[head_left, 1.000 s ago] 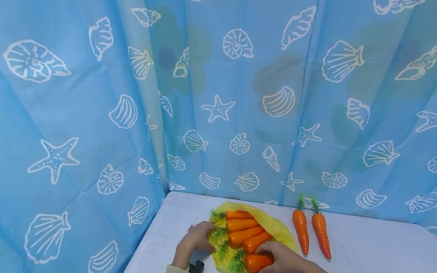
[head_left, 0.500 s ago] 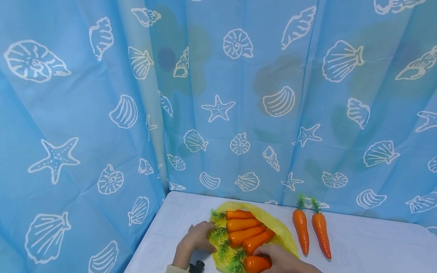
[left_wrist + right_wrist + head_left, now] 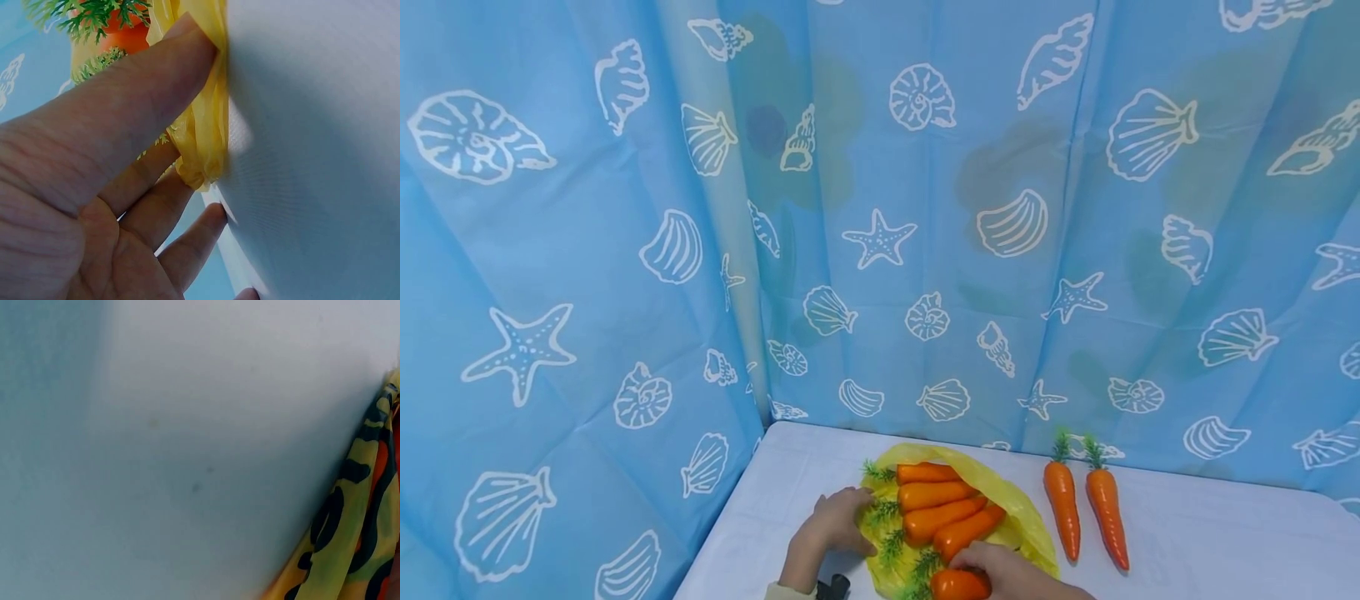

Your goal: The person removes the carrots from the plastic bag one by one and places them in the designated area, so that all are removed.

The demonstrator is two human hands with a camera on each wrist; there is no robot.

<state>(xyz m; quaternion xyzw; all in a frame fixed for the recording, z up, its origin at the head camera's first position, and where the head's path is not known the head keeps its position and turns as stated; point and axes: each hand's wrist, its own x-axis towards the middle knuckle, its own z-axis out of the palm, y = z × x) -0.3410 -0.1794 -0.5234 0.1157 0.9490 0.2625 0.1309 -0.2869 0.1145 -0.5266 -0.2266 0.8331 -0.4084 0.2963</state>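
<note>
A yellow plastic bag [image 3: 1000, 492] lies on the table with its mouth toward the left; several orange carrots [image 3: 930, 495] rest in it side by side, green tops at the opening. My left hand [image 3: 842, 521] is at that opening. In the left wrist view, its thumb and fingers pinch the bag's gathered edge [image 3: 209, 125]. My right hand [image 3: 1011, 571] grips the nearest carrot [image 3: 958, 586] at the front of the bag, covering part of it. In the right wrist view only the bag's dark-printed side [image 3: 344, 531] shows clearly.
Two more carrots, one [image 3: 1062, 508] beside the other [image 3: 1107, 512], lie on the white table [image 3: 1225, 542] right of the bag. A blue curtain with shell prints [image 3: 925, 208] hangs behind and to the left. A small black object [image 3: 832, 587] sits by the left wrist.
My right hand has shifted slightly left and down with the nearest carrot. The carrot above it is more exposed. My left hand stays in place.
</note>
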